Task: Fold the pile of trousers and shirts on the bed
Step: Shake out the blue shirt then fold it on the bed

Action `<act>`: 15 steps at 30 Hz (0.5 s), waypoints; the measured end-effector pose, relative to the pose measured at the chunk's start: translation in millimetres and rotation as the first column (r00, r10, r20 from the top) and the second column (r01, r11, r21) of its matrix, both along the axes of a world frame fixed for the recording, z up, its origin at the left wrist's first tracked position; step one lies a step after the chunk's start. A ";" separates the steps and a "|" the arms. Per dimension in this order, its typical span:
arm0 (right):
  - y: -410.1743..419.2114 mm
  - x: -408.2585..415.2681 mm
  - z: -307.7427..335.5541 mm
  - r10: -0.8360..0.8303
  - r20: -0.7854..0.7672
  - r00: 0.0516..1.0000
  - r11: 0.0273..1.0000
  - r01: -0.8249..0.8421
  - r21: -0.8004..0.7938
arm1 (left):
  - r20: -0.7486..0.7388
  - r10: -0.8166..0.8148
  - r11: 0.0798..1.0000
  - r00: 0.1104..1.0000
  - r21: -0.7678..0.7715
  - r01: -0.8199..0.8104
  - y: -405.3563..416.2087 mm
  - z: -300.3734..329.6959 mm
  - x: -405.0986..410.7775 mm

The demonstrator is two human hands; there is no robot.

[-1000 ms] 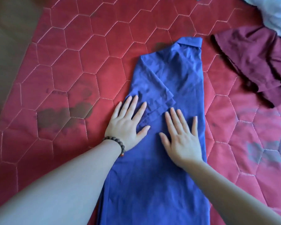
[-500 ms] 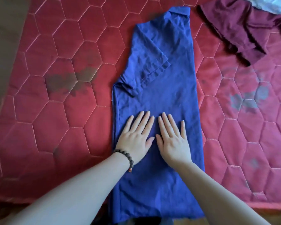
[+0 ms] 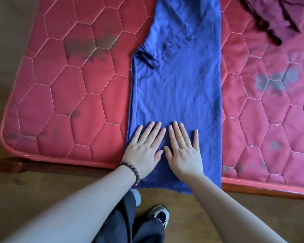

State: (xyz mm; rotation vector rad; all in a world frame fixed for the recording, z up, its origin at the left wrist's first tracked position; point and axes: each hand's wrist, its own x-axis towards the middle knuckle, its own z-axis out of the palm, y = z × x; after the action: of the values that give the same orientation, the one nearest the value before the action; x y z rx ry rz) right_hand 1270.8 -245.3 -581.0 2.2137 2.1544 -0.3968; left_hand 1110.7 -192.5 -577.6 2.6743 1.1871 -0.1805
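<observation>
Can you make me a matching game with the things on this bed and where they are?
Things:
1. blue cotton shirt
2. dark maroon crumpled garment
3. brown beaded bracelet
4. black and white sneaker

Places:
A. on the wooden floor
B. top right corner of the red quilted mattress
C. round the left wrist
D. flat under both hands, hem over the bed's edge

Pairs: 1-D, 2-B, 3-C, 4-A

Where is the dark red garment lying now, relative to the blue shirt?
In the head view, the dark red garment lies crumpled at the top right corner on the red mattress, to the right of the blue shirt and apart from it.
</observation>
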 end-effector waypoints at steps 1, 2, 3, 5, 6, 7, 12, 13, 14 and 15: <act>-9.6 5.3 -1.3 0.005 0.013 1.000 1.000 -0.005 0.001 | -0.007 -0.012 1.000 1.000 0.008 0.013 -4.4 -1.4 -8.3; -20.0 12.8 -1.6 0.015 0.026 1.000 1.000 -0.015 -0.001 | -0.015 -0.034 0.999 0.999 0.018 0.034 -7.4 -3.2 -17.9; -31.4 21.3 -0.9 0.023 0.037 0.999 1.000 -0.023 -0.007 | -0.026 -0.065 0.997 0.998 0.030 0.066 -9.2 -3.8 -28.0; -53.2 38.8 4.6 0.016 0.047 0.999 0.999 -0.015 -0.038 | -0.053 -0.124 0.991 0.991 0.033 0.126 -12.5 -3.7 -47.0; -62.6 46.3 9.4 0.015 0.044 0.999 0.998 -0.013 -0.059 | -0.066 -0.149 0.988 0.987 0.024 0.150 -14.1 -1.6 -55.2; -70.1 53.3 14.7 0.033 0.043 0.999 0.996 -0.029 -0.079 | -0.074 -0.171 0.985 0.982 0.010 0.172 -15.4 2.2 -61.7; -81.5 120.4 37.8 0.019 0.074 0.997 0.997 -0.014 -0.072 | -0.030 -0.165 0.976 0.986 0.138 0.167 4.6 15.7 -93.4; -80.2 133.3 41.1 -0.034 0.105 0.994 0.997 0.041 -0.067 | -0.048 -0.110 0.982 0.993 0.151 0.116 11.5 19.2 -96.8; -76.8 141.5 45.0 -0.071 0.116 0.991 0.994 0.080 -0.080 | -0.049 -0.081 0.983 0.995 0.160 0.088 17.8 21.5 -98.4; -72.1 144.5 47.5 -0.066 0.112 0.991 0.993 0.077 -0.094 | -0.037 -0.069 0.987 0.997 0.145 0.073 22.1 25.9 -97.2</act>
State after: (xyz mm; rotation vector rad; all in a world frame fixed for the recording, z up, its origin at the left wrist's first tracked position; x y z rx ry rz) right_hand 1415.3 -317.5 -533.5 2.2096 1.9622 -0.3669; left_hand 1013.4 -170.4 -551.7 2.8535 1.1574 -0.1528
